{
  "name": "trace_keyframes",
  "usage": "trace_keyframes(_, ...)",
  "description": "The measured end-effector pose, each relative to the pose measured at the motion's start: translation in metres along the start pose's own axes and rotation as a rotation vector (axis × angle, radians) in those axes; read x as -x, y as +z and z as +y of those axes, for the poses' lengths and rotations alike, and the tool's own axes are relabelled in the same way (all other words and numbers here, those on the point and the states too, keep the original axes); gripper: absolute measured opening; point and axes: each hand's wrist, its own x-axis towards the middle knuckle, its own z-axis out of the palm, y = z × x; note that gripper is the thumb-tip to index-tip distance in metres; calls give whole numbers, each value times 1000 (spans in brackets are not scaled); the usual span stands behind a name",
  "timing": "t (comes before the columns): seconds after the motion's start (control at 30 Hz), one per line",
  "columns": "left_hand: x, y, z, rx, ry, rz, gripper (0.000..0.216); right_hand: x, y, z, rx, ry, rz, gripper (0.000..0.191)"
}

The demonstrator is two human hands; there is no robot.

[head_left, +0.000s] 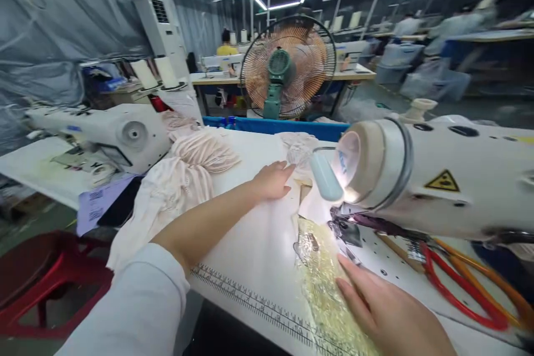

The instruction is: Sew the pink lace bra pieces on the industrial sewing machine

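My left hand [273, 181] is stretched out over the white sewing table [246, 233], fingers extended and slightly apart. Its fingertips reach the near edge of a bunched pale sheer fabric [297, 147]; no grip on it shows. My right hand [387, 300] lies low beside the needle area of a white sewing machine [442, 178], over a yellowish, tape-covered strip [321, 283] on the tabletop. Its visible fingers are extended, with a gap between them and nothing seen in it. The presser foot [346, 231] sits just beyond this hand, lit by a small lamp.
Red-handled scissors [459, 295] and an orange-handled pair [492, 278] lie at right. A heap of pale striped fabric [183, 172] lies at left, near another sewing machine [125, 133]. A large fan [283, 67] stands ahead. A printed ruler [258, 306] runs along the front edge. A red stool [50, 283] stands left.
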Motion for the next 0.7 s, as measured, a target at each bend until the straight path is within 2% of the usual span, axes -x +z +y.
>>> trace_keyframes(0.07,33,-23,-11,-23,-85,21,53,0,-1,1,-35,21,-55,43)
trace_keyframes(0.13,73,-50,-32,-51,-213,82,37,0,-4,-1,-69,62,-111,46)
trace_keyframes(0.27,153,-100,-93,-88,-658,271,17,-2,-10,-10,-108,155,-163,48)
trace_keyframes(0.37,196,-116,-131,34,-831,378,21,-4,-15,-17,-110,179,-158,47)
trace_keyframes(0.43,210,-118,-144,159,-873,507,23,-4,-17,-21,-103,181,-135,46)
trace_keyframes(0.5,214,-118,-144,315,-865,656,21,-4,-18,-22,-97,185,-120,45)
trace_keyframes(0.57,210,-121,-131,482,-808,787,19,-5,-18,-22,-100,190,-100,44)
trace_keyframes(0.63,203,-123,-103,630,-714,867,20,-3,-18,-25,-126,192,-50,43)
trace_keyframes(0.7,197,-120,-60,764,-603,854,24,4,-20,-37,-227,175,30,43)
